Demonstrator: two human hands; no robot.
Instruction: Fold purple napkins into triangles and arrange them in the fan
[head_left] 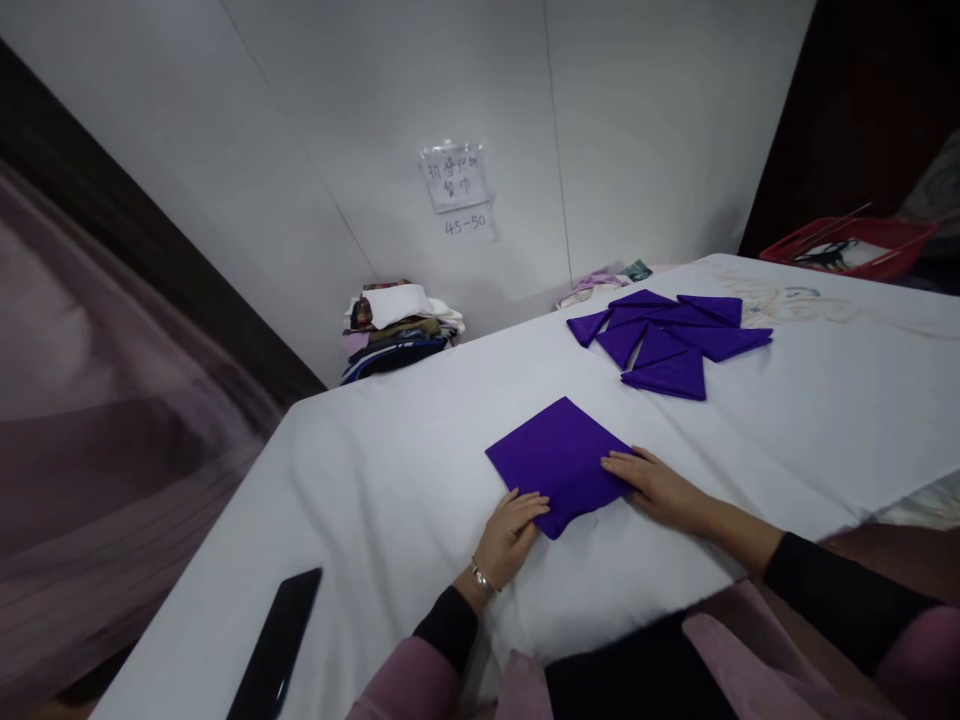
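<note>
The left hand (pixel 512 538) and right hand (pixel 664 487) rest unclamped fingers (pixel 532 504) on edges of the purple napkin (pixel 562 460), with room leftward on the white counter (pixel 409 470).

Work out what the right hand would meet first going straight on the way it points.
The purple cloth under its fingers; farther on, past the white tablecloth, perhaps the stack of clothes, though depth is unclear.

There are two hands (pixel 510 535) (pixel 664 487), one purple square (pixel 559 460) and one basket (pixel 896 264).
</note>
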